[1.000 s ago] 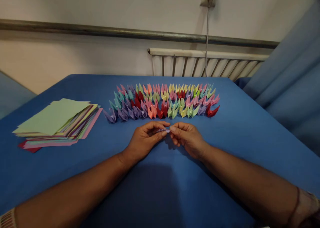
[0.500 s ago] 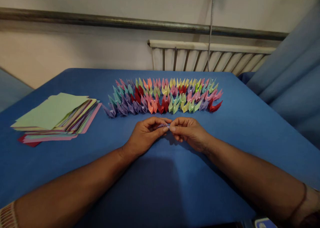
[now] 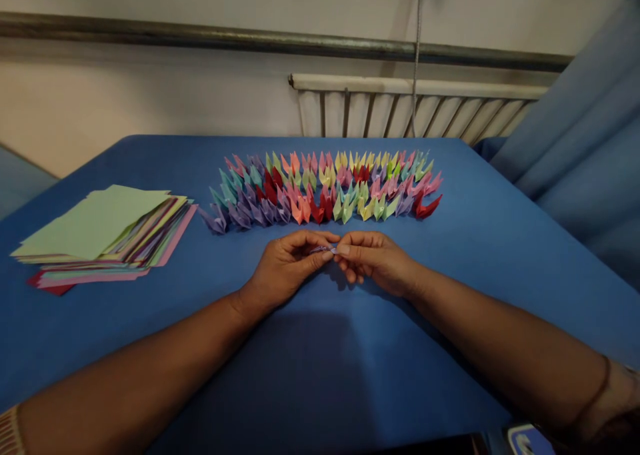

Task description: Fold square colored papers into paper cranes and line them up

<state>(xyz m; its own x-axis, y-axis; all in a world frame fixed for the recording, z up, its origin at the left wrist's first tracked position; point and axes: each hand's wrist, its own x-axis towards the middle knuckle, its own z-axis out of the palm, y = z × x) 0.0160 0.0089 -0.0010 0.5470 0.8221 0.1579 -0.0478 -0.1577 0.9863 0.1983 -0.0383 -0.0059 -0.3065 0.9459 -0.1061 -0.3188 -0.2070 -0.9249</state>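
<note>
Between my two hands is a small folded purple paper (image 3: 323, 249), mostly covered by fingers. My left hand (image 3: 287, 268) pinches its left part between thumb and fingers. My right hand (image 3: 377, 258) grips the right end with thumb and forefinger, its other fingers curled below. The fingertips of both hands nearly meet, just above the blue table cover. Right behind them stand several rows of folded paper cranes (image 3: 345, 207) in purple, red, pink, yellow, green and teal.
A stack of coloured paper sheets (image 3: 95, 225), pale green on top, lies at the left. Behind the blue-covered table (image 3: 300, 375) are a radiator (image 3: 415, 85), a wall pipe (image 3: 240, 40) and a hanging cord (image 3: 416, 55). A blue curtain (image 3: 590, 122) hangs at the right.
The view has shifted slightly. My right thumb and fingers have moved a little further over the purple paper's end; both hands still hold it.
</note>
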